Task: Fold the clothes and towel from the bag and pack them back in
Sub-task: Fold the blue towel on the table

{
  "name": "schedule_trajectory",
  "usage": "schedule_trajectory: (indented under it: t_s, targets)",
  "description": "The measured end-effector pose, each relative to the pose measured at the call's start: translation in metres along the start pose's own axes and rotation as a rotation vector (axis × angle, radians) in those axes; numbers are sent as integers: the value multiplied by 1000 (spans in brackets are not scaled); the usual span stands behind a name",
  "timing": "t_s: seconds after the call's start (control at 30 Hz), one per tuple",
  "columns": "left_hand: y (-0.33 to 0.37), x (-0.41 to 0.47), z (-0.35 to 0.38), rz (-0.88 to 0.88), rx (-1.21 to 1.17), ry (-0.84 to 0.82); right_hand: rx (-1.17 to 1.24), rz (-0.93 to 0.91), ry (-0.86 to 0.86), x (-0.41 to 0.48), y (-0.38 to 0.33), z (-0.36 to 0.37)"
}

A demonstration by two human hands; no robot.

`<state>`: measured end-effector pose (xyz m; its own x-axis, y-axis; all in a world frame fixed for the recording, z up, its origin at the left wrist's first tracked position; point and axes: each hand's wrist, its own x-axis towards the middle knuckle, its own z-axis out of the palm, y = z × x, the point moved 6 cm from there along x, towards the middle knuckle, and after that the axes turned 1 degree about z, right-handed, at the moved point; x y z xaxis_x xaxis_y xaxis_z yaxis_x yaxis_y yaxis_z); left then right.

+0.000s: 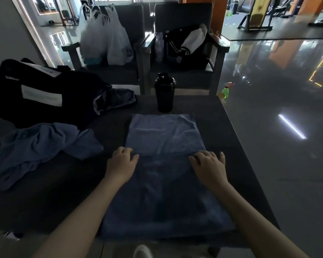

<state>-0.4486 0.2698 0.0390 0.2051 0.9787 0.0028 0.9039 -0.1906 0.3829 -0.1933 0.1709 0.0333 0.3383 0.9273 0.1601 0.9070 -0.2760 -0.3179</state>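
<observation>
A blue towel (164, 135) lies flat on the dark table (222, 131) in front of me, with its near part doubled over the far part. My left hand (122, 162) sits at the left end of the fold edge with fingers curled on the cloth. At the right end of that edge, my right hand (208, 164) presses down with spread fingers. A crumpled blue garment (35, 146) lies to the left. Behind it stands the black duffel bag (45, 94), open, with dark cloth (117, 98) spilling from its mouth.
A black shaker bottle (164, 92) stands just beyond the towel. Two dark chairs behind the table hold white plastic bags (104, 36) and a black-and-white jacket (186, 45). A green spray bottle (225, 91) stands on the glossy floor at the right.
</observation>
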Motion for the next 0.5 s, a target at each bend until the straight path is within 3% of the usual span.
schedule_trajectory:
  t_s: [0.13, 0.3, 0.4, 0.5]
  targets:
    - [-3, 69, 5, -100, -103, -2, 74, 64, 161, 66, 1, -6]
    - [-1, 133, 6, -137, -136, 92, 101, 223, 17, 141, 14, 14]
    - [-3, 166, 10, -163, -108, 57, 151, 281, 11, 173, 24, 23]
    - [-5, 198, 7, -182, -258, 46, 211, 329, 32, 195, 30, 29]
